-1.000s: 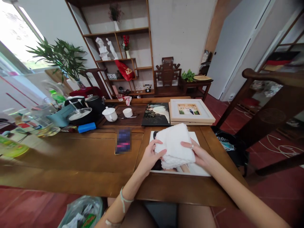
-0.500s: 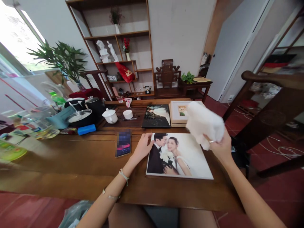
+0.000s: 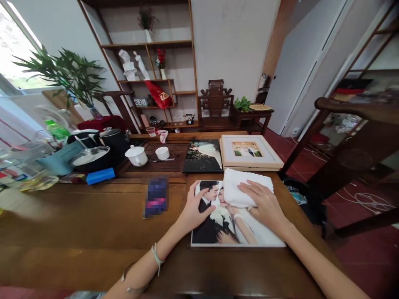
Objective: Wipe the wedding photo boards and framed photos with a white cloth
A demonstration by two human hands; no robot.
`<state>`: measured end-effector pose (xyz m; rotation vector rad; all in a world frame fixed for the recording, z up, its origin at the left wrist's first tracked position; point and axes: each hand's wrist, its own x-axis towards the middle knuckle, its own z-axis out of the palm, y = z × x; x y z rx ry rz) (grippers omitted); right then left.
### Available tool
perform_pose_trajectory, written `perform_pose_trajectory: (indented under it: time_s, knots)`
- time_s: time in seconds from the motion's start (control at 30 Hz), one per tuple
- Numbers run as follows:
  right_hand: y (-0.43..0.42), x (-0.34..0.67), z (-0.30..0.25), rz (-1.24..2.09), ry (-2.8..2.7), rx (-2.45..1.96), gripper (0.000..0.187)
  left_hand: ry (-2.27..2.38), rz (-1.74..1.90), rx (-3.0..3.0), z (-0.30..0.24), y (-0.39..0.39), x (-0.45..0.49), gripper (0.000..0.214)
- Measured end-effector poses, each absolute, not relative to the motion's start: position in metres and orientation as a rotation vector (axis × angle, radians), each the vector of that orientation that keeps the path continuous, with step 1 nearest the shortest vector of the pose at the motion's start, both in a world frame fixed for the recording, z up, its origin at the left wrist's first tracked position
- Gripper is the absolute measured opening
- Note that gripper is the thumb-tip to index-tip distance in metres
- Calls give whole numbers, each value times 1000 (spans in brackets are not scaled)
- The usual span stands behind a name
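A wedding photo panel (image 3: pixel 227 230) lies flat on the brown wooden table, showing a couple in a dark suit and white dress. My left hand (image 3: pixel 195 209) rests on the panel's left side with its fingers and thumb spread apart. A folded white towel (image 3: pixel 238 187) lies over the upper middle of the panel, covering part of the picture. On the towel, my right hand (image 3: pixel 264 203) holds it down against the surface, fingers over its lower right part.
Behind the panel lie a dark photo panel (image 3: pixel 202 155) and a pale-framed picture (image 3: pixel 252 151). A phone (image 3: pixel 156 197) is to the left. Farther left stand a white lidded cup (image 3: pixel 136 155), a small white cup (image 3: pixel 162 153), a blue block (image 3: pixel 100 176) and a black kettle (image 3: pixel 114 143).
My right hand has brought the towel down and left from above the panel's upper right corner onto its surface. My left hand's thumb and fingers have spread farther over the panel's left side.
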<state>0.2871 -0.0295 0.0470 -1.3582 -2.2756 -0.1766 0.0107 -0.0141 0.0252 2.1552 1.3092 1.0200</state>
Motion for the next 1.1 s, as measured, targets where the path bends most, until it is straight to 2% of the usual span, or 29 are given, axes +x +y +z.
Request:
perform_pose_trajectory:
  time_s: [0.13, 0.33, 0.9, 1.1]
  knots:
    - [-27, 284, 44, -225, -2238, -1383, 67, 1225, 999, 2211, 24, -21, 15, 38]
    - [-23, 279, 36, -307, -2188, -1379, 56, 1203, 907, 2249, 25, -20, 15, 59]
    - [-37, 278, 39, -344, -2172, -1471, 51, 1389, 1021, 2235, 19, -24, 16, 43]
    - [-40, 277, 36, -324, -2161, -1490, 49, 1346, 1011, 2177, 9, -28, 15, 45]
